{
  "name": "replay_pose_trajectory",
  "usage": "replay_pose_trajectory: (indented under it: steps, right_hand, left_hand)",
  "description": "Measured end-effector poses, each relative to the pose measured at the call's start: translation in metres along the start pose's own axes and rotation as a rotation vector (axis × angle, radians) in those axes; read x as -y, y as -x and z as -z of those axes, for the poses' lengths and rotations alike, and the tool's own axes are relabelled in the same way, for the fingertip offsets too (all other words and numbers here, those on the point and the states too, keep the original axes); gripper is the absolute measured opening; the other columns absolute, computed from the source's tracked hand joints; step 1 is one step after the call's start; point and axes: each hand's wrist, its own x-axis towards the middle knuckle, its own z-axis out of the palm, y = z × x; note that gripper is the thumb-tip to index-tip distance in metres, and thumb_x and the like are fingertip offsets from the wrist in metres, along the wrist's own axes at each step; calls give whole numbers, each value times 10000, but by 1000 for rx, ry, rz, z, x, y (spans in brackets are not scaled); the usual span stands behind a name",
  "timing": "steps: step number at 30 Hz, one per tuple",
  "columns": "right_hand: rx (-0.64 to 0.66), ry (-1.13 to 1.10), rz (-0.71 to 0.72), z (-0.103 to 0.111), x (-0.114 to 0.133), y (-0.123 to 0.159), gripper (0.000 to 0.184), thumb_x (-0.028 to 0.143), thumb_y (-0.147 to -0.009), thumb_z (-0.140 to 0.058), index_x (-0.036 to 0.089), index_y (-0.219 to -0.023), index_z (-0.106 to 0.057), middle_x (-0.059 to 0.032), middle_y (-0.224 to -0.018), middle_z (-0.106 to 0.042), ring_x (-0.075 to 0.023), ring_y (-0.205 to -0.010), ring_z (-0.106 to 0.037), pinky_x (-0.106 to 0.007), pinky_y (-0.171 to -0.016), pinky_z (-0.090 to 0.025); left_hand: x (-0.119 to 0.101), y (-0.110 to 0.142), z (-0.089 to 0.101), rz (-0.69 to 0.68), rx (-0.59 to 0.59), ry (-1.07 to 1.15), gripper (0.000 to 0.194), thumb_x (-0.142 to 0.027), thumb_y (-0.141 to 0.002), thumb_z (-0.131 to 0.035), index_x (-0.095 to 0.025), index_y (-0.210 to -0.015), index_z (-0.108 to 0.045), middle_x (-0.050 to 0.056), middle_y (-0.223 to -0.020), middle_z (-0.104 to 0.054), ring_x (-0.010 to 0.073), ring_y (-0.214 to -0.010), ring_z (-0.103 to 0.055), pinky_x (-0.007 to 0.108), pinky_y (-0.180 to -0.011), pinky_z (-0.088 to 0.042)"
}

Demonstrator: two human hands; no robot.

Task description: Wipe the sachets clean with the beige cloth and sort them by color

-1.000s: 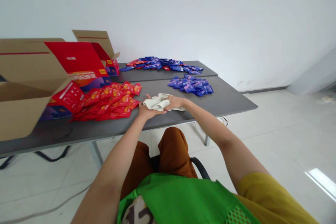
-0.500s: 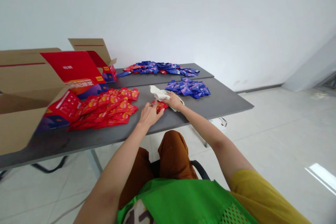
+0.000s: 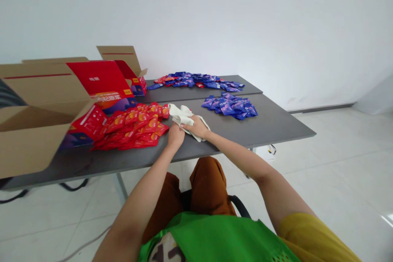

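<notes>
A white cloth (image 3: 183, 117) is bunched over the near part of the table, with my right hand (image 3: 198, 128) closed on it. Close by on the left, my left hand (image 3: 176, 135) is curled against the cloth, its fingertips covered by the folds. A sliver of a red sachet (image 3: 190, 111) shows at the far side of the cloth; the remainder is hidden between hands and cloth. Just left of my left hand lies a heap of red sachets (image 3: 135, 127). To the right of the cloth is a pile of blue-purple sachets (image 3: 231, 105).
An open carton (image 3: 33, 147) with red and blue print stands at the left table edge. Behind it is a second open carton (image 3: 139, 85). Mixed blue and red sachets (image 3: 196, 80) spread along the back of the dark grey table (image 3: 276, 125), near the wall.
The cloth has come over the red sachet, covering most of it and my left fingertips. My right hand has moved closer to the left one. The view has shifted a little left.
</notes>
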Motion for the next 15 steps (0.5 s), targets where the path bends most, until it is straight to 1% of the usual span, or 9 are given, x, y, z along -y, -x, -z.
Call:
replay_pose_trajectory:
  steps: [2,3,4,6,8,10,12,14,15]
  right_hand:
    - [-28,44,14,4,-5,-14,411,501,-844,-645,177,-1096,-667,-58,-988,-674,-199,-928,-595,-288,-839,-452]
    - [-24,84,3,7,-9,-21,449,508,-843,-647,182,-1151,-647,-69,-1013,-664,-205,-942,-592,-296,-845,-449]
    - [-7,136,-14,11,-14,-28,491,514,-845,-646,186,-1209,-622,-81,-1034,-652,-212,-954,-589,-307,-854,-445]
    - [54,251,-41,18,-23,-39,540,517,-857,-636,192,-1286,-584,-103,-1059,-626,-226,-978,-586,-324,-881,-433]
    - [133,343,-25,22,-29,-45,521,511,-861,-637,189,-1269,-606,-114,-1048,-608,-239,-1014,-575,-330,-910,-420]
    - [193,384,25,25,-33,-46,457,513,-852,-649,174,-1159,-672,-115,-1032,-595,-242,-1036,-561,-323,-928,-411]
    - [224,368,92,26,-34,-42,417,512,-830,-675,165,-1059,-707,-110,-1031,-583,-233,-1024,-554,-315,-930,-409]
    - [246,297,154,28,-32,-34,391,495,-811,-702,161,-1012,-717,-94,-1011,-575,-215,-974,-555,-304,-901,-420]
    - [270,246,184,29,-30,-29,374,480,-804,-712,159,-994,-720,-82,-984,-573,-206,-946,-555,-296,-877,-428]
  left_hand:
    - [4,-1,3,88,48,115,384,-282,-865,-370,-145,-1114,-629,99,-900,-734,231,-932,-677,320,-851,-493]
    - [5,-1,5,141,83,150,365,-302,-848,-379,-151,-1023,-662,80,-774,-723,223,-835,-687,318,-804,-505]
    - [6,-1,6,191,119,168,335,-311,-823,-396,-162,-914,-682,63,-667,-694,216,-742,-684,315,-750,-511]
    - [8,-1,8,263,176,173,281,-303,-771,-423,-188,-715,-673,46,-545,-639,206,-609,-656,311,-648,-506]
    - [10,1,11,294,229,166,261,-283,-738,-433,-206,-596,-638,43,-488,-610,201,-532,-628,309,-575,-486]
    - [13,1,14,325,290,152,274,-279,-732,-430,-211,-542,-616,48,-462,-600,199,-493,-609,309,-532,-465]
    - [14,0,19,356,357,112,291,-296,-743,-439,-209,-528,-614,57,-465,-606,204,-491,-608,313,-526,-455]
    - [11,-2,24,380,414,54,315,-336,-767,-453,-205,-543,-631,68,-494,-630,215,-526,-626,320,-551,-460]
    - [8,-2,27,384,422,16,323,-358,-778,-460,-205,-566,-649,72,-515,-644,225,-560,-641,326,-573,-466]
